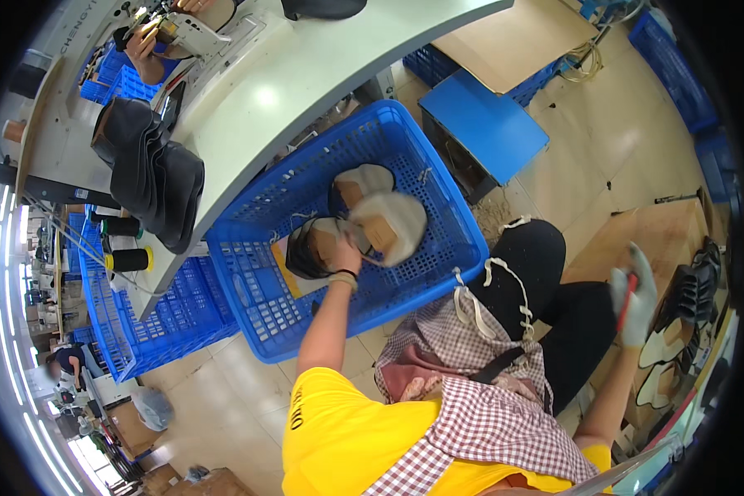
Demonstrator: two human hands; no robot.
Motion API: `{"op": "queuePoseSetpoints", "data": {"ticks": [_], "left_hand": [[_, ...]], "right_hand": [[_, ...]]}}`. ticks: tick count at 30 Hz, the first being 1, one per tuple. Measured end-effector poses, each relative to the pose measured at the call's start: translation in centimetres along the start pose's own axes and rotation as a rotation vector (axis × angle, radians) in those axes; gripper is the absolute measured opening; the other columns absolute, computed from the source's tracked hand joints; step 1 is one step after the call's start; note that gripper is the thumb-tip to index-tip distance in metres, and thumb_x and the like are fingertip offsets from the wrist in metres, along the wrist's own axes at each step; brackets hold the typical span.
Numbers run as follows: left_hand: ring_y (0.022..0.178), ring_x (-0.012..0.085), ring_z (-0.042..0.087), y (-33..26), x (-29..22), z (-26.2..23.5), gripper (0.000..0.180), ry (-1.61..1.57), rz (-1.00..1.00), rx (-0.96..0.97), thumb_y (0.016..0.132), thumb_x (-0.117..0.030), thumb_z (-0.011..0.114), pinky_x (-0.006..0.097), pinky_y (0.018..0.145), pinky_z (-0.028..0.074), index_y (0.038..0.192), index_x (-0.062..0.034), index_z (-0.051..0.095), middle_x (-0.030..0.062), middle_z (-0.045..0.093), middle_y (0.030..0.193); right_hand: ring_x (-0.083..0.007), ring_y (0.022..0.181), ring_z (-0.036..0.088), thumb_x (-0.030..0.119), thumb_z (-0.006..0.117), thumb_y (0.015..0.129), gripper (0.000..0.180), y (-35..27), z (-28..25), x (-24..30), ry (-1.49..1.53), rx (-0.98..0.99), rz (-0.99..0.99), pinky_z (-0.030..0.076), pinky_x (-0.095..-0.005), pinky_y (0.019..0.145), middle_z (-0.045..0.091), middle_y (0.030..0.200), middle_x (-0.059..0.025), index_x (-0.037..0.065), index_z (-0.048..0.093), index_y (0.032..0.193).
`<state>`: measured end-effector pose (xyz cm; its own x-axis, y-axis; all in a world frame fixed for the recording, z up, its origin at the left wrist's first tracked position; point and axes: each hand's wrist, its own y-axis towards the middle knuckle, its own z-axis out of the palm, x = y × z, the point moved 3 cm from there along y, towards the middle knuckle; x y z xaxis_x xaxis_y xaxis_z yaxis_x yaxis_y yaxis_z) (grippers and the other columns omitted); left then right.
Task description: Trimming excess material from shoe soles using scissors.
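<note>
Left hand [346, 255] is down in the blue crate [256, 289] mid-frame, fingers clamped on a pale shoe piece [386, 221], with two more pieces [360, 183] packed near the crate's far wall. Lots of bare crate floor toward its near rim. Right hand [635, 296], gloved, is way off at the right edge, closed round a red tool [625, 302] above the stacked soles [668, 351]. Table edge [306, 116] curves just past the crate.

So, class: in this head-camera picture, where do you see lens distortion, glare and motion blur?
In the head view, the fisheye lens bends the white worktable edge into an arc and leaves dark corners. Ceiling light glares off the tabletop and pale floor. The gloved right hand is smeared by motion, while the left hand in the blue crate stays fairly sharp.
</note>
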<state>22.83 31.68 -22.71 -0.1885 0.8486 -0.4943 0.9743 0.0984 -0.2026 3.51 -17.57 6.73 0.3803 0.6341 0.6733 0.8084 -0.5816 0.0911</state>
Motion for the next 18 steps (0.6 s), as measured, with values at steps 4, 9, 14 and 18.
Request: {"op": "queuePoseSetpoints", "data": {"ticks": [4, 9, 14, 18], "left_hand": [[0.077, 0.0476, 0.057, -3.0, -9.7, -12.5, 0.03, -0.215, 0.248, -0.371, 0.096, -0.025, 0.047, 0.048, 0.064, 0.045, 0.096, 0.0033, 0.057, 0.0282, 0.06, 0.08], [0.083, 0.0444, 0.06, -8.5, -21.5, -15.4, 0.026, -0.319, 0.422, -0.326, 0.096, -0.017, 0.046, 0.046, 0.067, 0.048, 0.111, 0.0026, 0.055, 0.0266, 0.063, 0.089], [0.075, 0.0301, 0.059, -11.6, -29.7, -10.0, 0.024, -0.497, 0.755, -0.275, 0.097, -0.017, 0.048, 0.036, 0.064, 0.046, 0.11, 0.0025, 0.056, 0.0178, 0.062, 0.084], [0.081, 0.0173, 0.058, -14.2, -34.7, -2.4, 0.036, -1.364, 0.308, 0.593, 0.099, -0.034, 0.046, 0.029, 0.073, 0.046, 0.107, -0.0011, 0.06, 0.0038, 0.063, 0.092]], "right_hand": [[-0.0103, 0.079, 0.061, 0.007, 0.068, 0.077, 0.05, -0.3, 6.7, 5.1, 0.364, 0.236, -0.042, 0.05, -0.0264, 0.074, 0.066, 0.085, -0.0039, 0.003, 0.055, 0.125], [-0.0114, 0.091, 0.058, 0.017, 0.069, 0.078, 0.064, -1.4, 7.6, 8.0, 0.727, 0.237, -0.151, 0.046, -0.0288, 0.086, 0.062, 0.107, -0.0054, 0.005, 0.045, 0.136], [-0.005, 0.074, 0.049, 0.006, 0.068, 0.076, 0.064, -3.3, 3.7, 6.2, 0.786, -0.053, 0.089, 0.044, -0.0206, 0.069, 0.054, 0.095, -0.0001, 0.002, 0.044, 0.135], [-0.0033, 0.069, 0.048, 0.004, 0.066, 0.079, 0.053, -5.4, 2.1, 2.8, 0.815, -0.232, 0.147, 0.042, -0.0178, 0.063, 0.055, 0.09, 0.002, 0.0, 0.048, 0.129]]}}
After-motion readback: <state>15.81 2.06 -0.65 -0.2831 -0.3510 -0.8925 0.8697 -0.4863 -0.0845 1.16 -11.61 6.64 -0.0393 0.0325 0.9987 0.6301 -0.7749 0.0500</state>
